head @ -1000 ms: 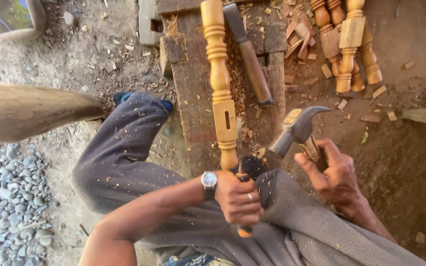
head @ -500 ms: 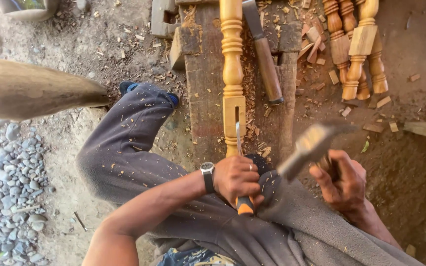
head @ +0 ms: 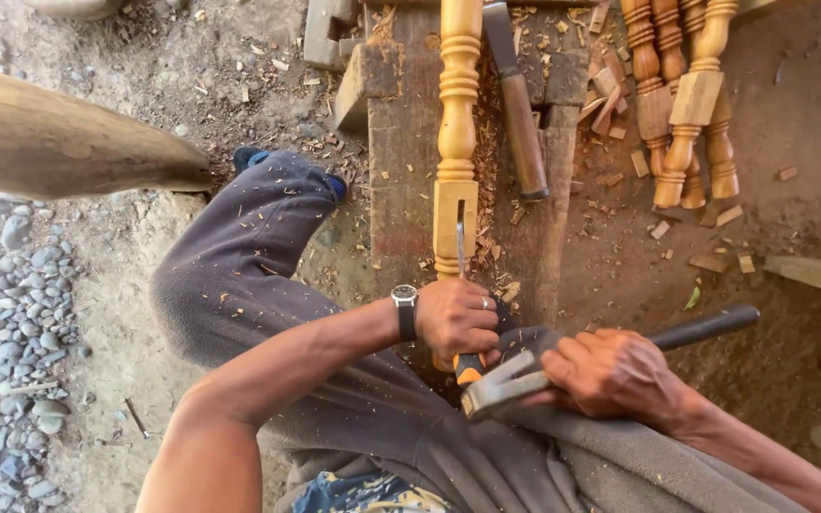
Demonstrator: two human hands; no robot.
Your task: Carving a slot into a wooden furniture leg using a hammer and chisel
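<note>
Left hand fingers clenched on orange-handled steel chisel, right hand fingers grasping steel hammer meeting its butt; pale turned wooden baluster notch only begun, judging by few chips.

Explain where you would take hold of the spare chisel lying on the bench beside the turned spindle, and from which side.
Grip the spare chisel by its thick, rounded brown handle, the end nearest the worker. It lies flat along the wooden bench, blade pointing away. Coming from the right looks best: the turned spindle lies close along its left, and the left hand is busy holding another chisel there.
</note>
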